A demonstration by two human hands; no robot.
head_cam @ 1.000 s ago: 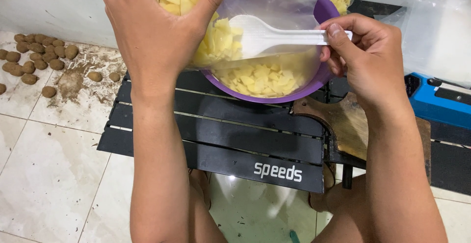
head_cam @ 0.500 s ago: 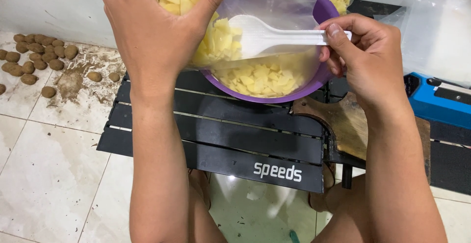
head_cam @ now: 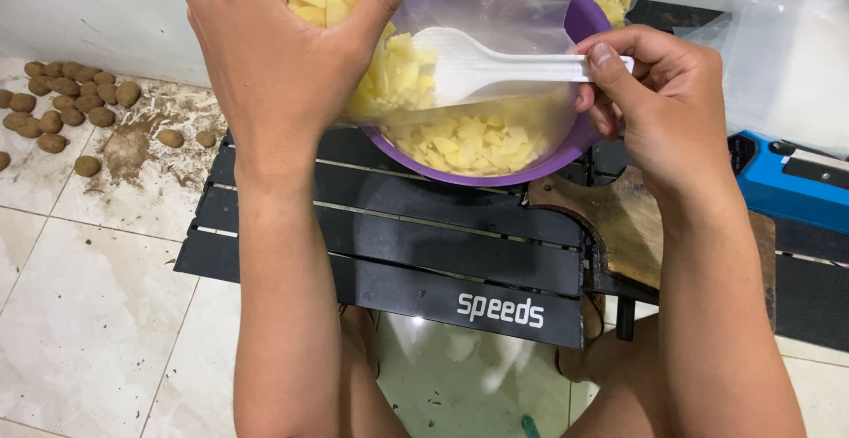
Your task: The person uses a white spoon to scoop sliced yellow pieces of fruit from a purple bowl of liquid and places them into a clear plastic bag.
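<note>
Since a second ago we see almost nothing moved: both hands and the spoon sit where they were. Our left hand has its grip clenched on a clear bag of yellow slices, while our right hand pinches the white spoon inside it. Below sits the purple bowl on the black tabletop, with a blue tool just beside and brown lumps on the floor.

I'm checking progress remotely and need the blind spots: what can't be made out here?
Head view only:
- Plastic bag: top cut off by the frame edge, so its fill level is unknown.
- Left hand: fingers hidden behind the bag.
- Purple bowl: far rim covered by the bag.
- Spoon: seen through plastic, its load unclear.
</note>
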